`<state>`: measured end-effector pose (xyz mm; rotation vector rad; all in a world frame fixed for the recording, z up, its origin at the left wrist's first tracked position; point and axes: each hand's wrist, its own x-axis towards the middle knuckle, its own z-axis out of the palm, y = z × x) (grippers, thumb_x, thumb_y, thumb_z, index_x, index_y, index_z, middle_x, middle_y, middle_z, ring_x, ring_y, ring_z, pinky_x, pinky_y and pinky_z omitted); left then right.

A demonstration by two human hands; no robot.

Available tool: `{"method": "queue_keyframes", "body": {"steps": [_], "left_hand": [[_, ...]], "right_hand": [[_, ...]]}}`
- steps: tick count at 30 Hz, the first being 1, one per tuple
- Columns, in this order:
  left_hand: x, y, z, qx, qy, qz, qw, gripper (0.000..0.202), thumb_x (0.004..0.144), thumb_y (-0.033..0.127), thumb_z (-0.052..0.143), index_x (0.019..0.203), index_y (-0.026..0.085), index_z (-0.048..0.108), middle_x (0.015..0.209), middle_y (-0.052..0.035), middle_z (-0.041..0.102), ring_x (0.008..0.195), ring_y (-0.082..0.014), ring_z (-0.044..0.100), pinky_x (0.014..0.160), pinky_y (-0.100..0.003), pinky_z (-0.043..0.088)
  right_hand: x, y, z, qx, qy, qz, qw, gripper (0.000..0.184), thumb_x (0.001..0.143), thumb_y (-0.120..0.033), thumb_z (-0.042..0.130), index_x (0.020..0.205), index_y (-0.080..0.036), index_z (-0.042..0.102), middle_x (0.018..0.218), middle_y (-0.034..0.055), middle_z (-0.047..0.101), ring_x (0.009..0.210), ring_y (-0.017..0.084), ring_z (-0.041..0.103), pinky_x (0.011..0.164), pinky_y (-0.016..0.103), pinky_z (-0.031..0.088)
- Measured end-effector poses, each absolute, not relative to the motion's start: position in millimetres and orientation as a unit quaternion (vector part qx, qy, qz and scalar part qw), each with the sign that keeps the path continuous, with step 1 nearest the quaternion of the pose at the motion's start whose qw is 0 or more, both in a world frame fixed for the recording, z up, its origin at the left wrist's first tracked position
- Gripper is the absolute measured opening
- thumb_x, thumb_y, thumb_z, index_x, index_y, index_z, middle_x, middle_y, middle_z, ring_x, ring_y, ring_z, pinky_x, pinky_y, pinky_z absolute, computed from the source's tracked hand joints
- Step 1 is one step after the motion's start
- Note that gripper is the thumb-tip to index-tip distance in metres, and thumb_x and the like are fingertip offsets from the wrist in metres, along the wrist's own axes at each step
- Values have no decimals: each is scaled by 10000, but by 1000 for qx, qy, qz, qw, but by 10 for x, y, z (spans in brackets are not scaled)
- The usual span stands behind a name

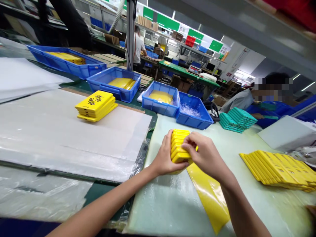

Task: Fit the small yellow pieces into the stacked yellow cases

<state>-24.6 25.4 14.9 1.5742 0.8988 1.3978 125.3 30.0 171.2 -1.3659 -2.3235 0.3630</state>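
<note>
My left hand [161, 159] is wrapped round a stack of flat yellow plastic cases [179, 143], held tilted above the pale worktop. My right hand [203, 153] is at the right side of that stack, its thumb and forefinger pinched together against the cases. Whatever sits between those fingertips is too small or hidden to make out. Under the hands a glossy yellow sheet [209, 197] lies on the worktop, partly covered by the right forearm. To the left, a smaller pile of yellow cases with black lettering [95, 103] rests on a white-covered board.
Blue bins [158, 105] line the back, several with yellow pieces; another bin [194, 113] holds clear bits. Rows of yellow cases [278, 169] lie at the right, with teal cases [237, 120] behind. A person [237, 98] sits across the table near a white box [283, 131].
</note>
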Motion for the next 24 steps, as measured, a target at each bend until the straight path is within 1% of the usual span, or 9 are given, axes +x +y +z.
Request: {"method": "queue_keyframes", "body": {"steps": [3, 6, 9, 11, 14, 18, 21, 23, 24], "left_hand": [[-251, 243, 146, 629, 350, 558, 412, 1371, 683, 646, 924, 1705, 217, 116, 1649, -240, 386, 1581, -481, 388, 1335, -709, 300], [-246, 247, 138, 630, 353, 555, 414, 1374, 682, 663, 918, 1706, 209, 122, 1652, -248, 377, 1583, -492, 380, 1330, -724, 295], [-238, 262, 129, 630, 357, 553, 412, 1373, 680, 664, 912, 1704, 196, 126, 1662, -250, 354, 1596, -497, 355, 1333, -718, 293], [-235, 267, 126, 628, 358, 553, 414, 1372, 679, 647, 918, 1704, 199, 123, 1661, -245, 354, 1598, -489, 357, 1335, -699, 304], [-236, 260, 132, 628, 358, 550, 417, 1366, 680, 635, 917, 1700, 185, 127, 1652, -250, 365, 1589, -485, 372, 1334, -682, 320], [-240, 240, 144, 633, 355, 552, 412, 1356, 687, 641, 911, 1696, 185, 128, 1668, -256, 356, 1598, -486, 359, 1342, -699, 294], [-241, 236, 146, 632, 352, 557, 408, 1372, 678, 646, 918, 1699, 193, 121, 1686, -259, 346, 1611, -495, 339, 1347, -722, 266], [-242, 240, 142, 631, 351, 557, 409, 1379, 673, 643, 922, 1703, 193, 123, 1678, -261, 357, 1606, -500, 348, 1342, -732, 269], [-242, 243, 138, 630, 352, 556, 411, 1378, 673, 639, 922, 1705, 196, 124, 1669, -258, 367, 1600, -499, 358, 1339, -733, 276]], "right_hand": [[1445, 394, 1777, -537, -794, 69, 276, 146, 949, -187, 668, 804, -183, 687, 811, 34, 696, 718, 181, 593, 693, 319, 416], [1450, 394, 1814, -530, -778, 132, 309, 140, 937, -287, 765, 830, -195, 766, 817, 24, 726, 681, 167, 580, 650, 308, 419], [1273, 324, 1767, -487, -796, 225, 281, 82, 909, -262, 807, 845, -212, 817, 831, 12, 740, 679, 152, 580, 634, 293, 416], [1151, 290, 1715, -474, -807, 238, 260, 65, 910, -201, 787, 856, -210, 821, 840, 10, 737, 699, 147, 593, 666, 288, 431], [1095, 278, 1673, -480, -831, 180, 216, 136, 932, -121, 707, 819, -181, 755, 861, 28, 713, 742, 160, 611, 718, 300, 435], [1322, 319, 1752, -515, -844, 40, 142, 157, 944, -97, 634, 818, -179, 679, 870, 56, 691, 754, 202, 596, 692, 331, 376], [1528, 391, 1861, -567, -794, -73, 208, 134, 948, -138, 646, 830, -179, 695, 873, 73, 709, 726, 213, 572, 708, 352, 374], [1539, 431, 1901, -570, -770, -62, 279, 120, 951, -189, 685, 839, -178, 726, 889, 73, 734, 687, 197, 568, 709, 351, 402], [1494, 442, 1901, -556, -775, -13, 299, 111, 950, -216, 709, 852, -181, 745, 894, 63, 747, 670, 186, 573, 698, 342, 417]]}}
